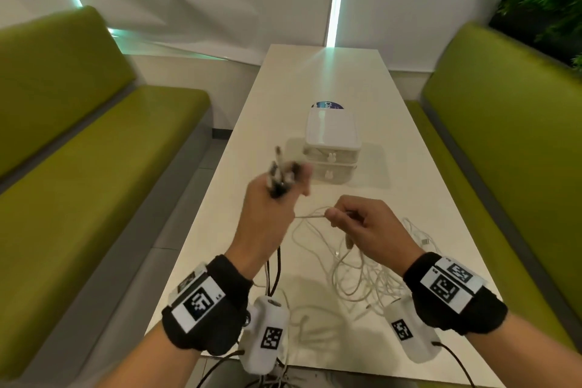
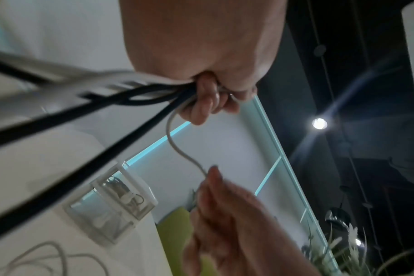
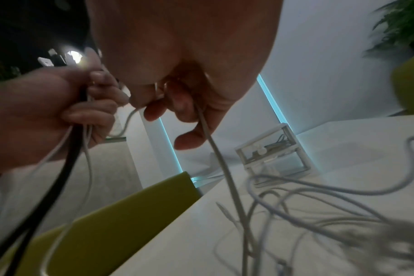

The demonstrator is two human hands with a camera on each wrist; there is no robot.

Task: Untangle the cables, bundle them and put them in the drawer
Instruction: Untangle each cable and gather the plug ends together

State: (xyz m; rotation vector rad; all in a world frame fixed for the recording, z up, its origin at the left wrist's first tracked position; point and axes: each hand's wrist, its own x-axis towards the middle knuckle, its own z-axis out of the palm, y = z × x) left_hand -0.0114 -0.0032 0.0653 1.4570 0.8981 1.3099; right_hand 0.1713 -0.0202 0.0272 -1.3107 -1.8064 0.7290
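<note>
Drawer unit (image 1: pixel 331 148): two stacked clear drawers, frame centre, on the bench (image 1: pixel 409 186); upper drawer contains cables, lower contents unclear. Left hand (image 1: pixel 273 198): fist closed round a black-and-white cable bundle (image 1: pixel 278 178), plugs upward. Right hand (image 1: pixel 362 224): pinches one white cable (image 1: pixel 310 216) running to the left hand. Loose white tangle (image 1: pixel 362 277): on the bench beneath the right hand.

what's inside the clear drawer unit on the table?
The top drawer of the drawer unit holds some coiled dark and pale cables, blurred. The bottom drawer looks mostly bare; its back is hidden.
</note>
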